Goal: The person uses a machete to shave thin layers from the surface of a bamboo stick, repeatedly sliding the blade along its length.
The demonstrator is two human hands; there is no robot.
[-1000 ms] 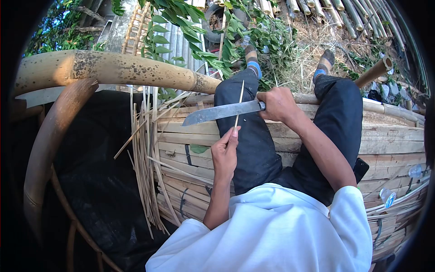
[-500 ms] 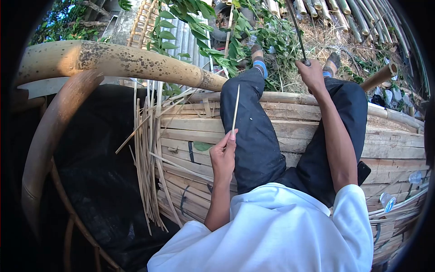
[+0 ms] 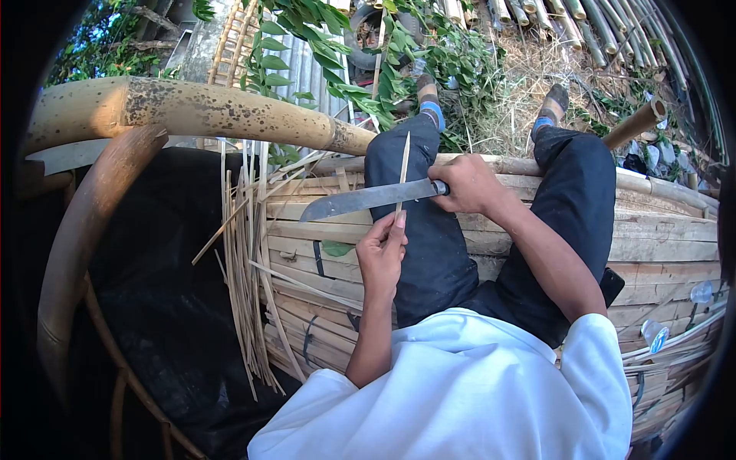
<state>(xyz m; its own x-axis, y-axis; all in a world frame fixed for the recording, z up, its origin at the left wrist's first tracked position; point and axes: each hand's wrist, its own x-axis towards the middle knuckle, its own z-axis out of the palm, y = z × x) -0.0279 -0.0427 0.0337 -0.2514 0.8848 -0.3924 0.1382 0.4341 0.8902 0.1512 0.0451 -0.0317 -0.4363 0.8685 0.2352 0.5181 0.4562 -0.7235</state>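
Note:
My left hand (image 3: 382, 249) pinches the lower end of a thin pointed bamboo strip (image 3: 405, 162), which stands nearly upright over my left thigh. A long knife (image 3: 360, 201) lies across the strip just above those fingers, its blade reaching left with the tip at the far end. My right hand (image 3: 469, 185) is wrapped round the knife's dark handle. Whether the blade touches the strip cannot be told.
Stacked split bamboo slats (image 3: 567, 253) lie under my legs. Thin strips (image 3: 244, 307) hang at the left beside a black sheet (image 3: 161, 307). A thick bamboo pole (image 3: 230, 111) crosses the upper left. Plastic cups (image 3: 655, 334) and a phone (image 3: 612, 286) lie at the right.
My right hand has come back from beyond my knees toward my left hand, and the knife has swung from pointing away to lying across the strip. The view has shifted slightly.

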